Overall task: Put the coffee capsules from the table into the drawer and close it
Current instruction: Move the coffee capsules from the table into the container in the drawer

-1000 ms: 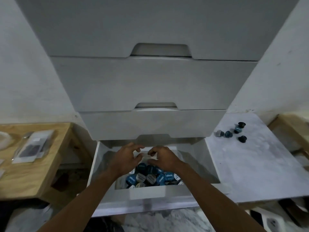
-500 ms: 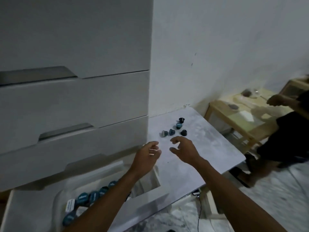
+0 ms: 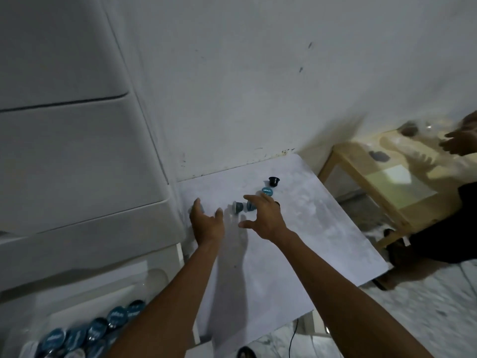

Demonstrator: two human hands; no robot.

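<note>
Small blue-and-black plastic coffee capsules (image 3: 267, 191), white table's (image 3: 296, 254) far edge; left hand (image 3: 206, 223), right hand (image 3: 263, 218) spread, empty; careless grab may roll them off.

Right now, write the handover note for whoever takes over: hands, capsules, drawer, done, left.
Left hand: open, over the table, holding nothing.
Right hand: open, fingers spread over the capsules, none gripped.
On the table: black capsule, teal-lidded capsule, grey-lidded capsule on its side, teal capsule under the right fingers. More may hide behind that hand.
Drawer: open, stored capsules inside.
Done: a batch is in the drawer.
Left: gather the table's capsules, drop them in, close the drawer.
</note>
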